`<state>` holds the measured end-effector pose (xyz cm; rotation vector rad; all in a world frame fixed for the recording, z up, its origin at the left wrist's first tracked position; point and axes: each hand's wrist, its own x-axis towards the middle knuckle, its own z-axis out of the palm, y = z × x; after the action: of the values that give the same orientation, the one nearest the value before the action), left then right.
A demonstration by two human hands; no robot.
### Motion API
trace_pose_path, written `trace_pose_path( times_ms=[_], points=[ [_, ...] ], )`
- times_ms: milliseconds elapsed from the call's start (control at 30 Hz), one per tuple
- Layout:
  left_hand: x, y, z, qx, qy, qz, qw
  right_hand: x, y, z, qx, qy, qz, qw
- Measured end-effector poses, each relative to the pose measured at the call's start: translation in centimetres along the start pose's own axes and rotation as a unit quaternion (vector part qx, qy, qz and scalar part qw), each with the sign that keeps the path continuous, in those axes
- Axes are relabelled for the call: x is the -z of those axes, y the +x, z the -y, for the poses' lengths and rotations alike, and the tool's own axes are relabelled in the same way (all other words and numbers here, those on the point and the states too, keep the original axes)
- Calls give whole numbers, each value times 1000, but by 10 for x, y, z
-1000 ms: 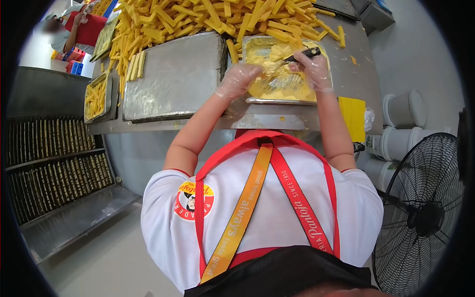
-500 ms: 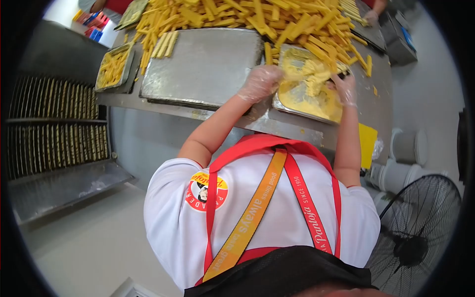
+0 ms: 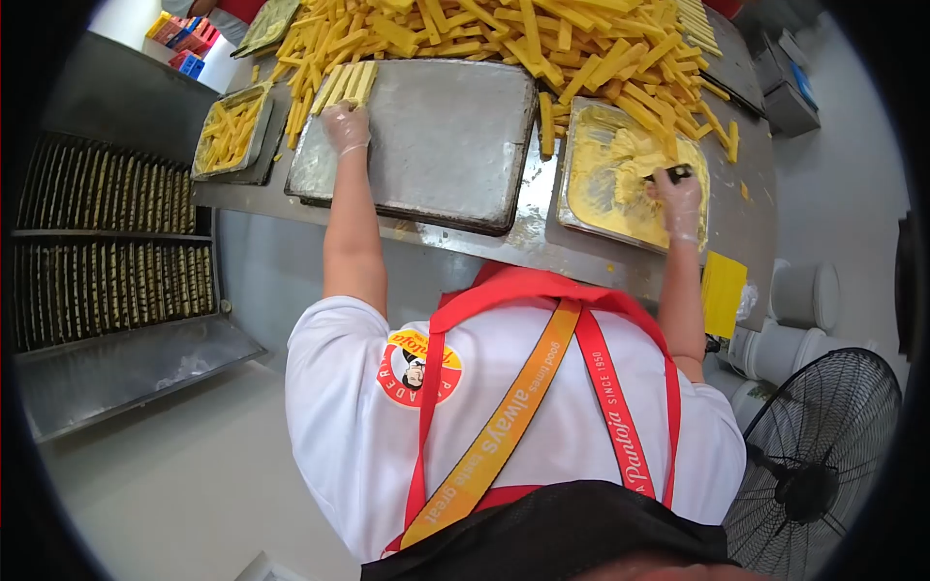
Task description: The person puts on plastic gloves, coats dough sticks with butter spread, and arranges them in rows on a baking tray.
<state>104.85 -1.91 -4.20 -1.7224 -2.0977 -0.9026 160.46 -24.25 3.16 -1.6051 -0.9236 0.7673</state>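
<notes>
Tray edge [image 3: 302,155] near left hand [image 3: 347,128], right hand [image 3: 675,192] well apart

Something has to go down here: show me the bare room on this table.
Bare: most of the metal tray, right of the pale sticks by the left hand; a narrow strip of table between tray and cream pan; the table right of the pan, save some scraps. Crowded: the back, under the yellow stick pile.

Bright light glares off the metal table [image 3: 533,221]; fisheye distortion curves the dark-cornered view.
</notes>
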Motion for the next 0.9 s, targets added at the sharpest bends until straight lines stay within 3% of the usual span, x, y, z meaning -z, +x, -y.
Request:
trace_pose_path(
  times_ms=[33,100,200,233,300,333,367,433,467,567,667,700,800,833,900],
  points=[
    [12,1,-8,24,-13,25,999,-8,-9,6,11,-33,5,999],
    [27,-3,-25,41,-4,31,999,-24,-36,26,169,-203,65,962],
    [39,-10,-54,23,60,-38,997,-24,-38,32,59,-67,197,976],
    [43,-13,-76,-9,17,-56,998,-16,-18,15,41,-73,169,982],
    [46,-17,-134,-172,-85,-101,976,3,20,-8,37,-64,51,996],
    [76,-17,-177,-144,-155,26,977,10,32,-13,35,-59,-8,998],
    [101,-19,-215,-113,-220,152,957,10,37,-7,57,-234,-25,970],
    [39,-24,-256,-79,-421,171,888,-16,8,9,227,-271,19,935],
    [20,-22,-274,-68,-368,169,912,-27,-2,17,309,-288,41,906],
    [-24,-14,-310,-46,-261,187,946,-27,-3,31,136,-158,247,946],
    [-69,-8,-305,-47,-290,214,932,-3,44,4,33,-42,96,994],
    [-77,-11,-300,-43,-316,198,927,6,53,-3,58,-123,15,991],
    [-52,-21,-290,-14,-358,205,911,4,15,13,301,-295,11,907],
    [-23,-30,-290,24,-384,228,894,7,5,12,303,-267,109,908],
    [36,-46,-292,49,-425,274,861,23,1,24,107,-147,256,949]
  ],
)
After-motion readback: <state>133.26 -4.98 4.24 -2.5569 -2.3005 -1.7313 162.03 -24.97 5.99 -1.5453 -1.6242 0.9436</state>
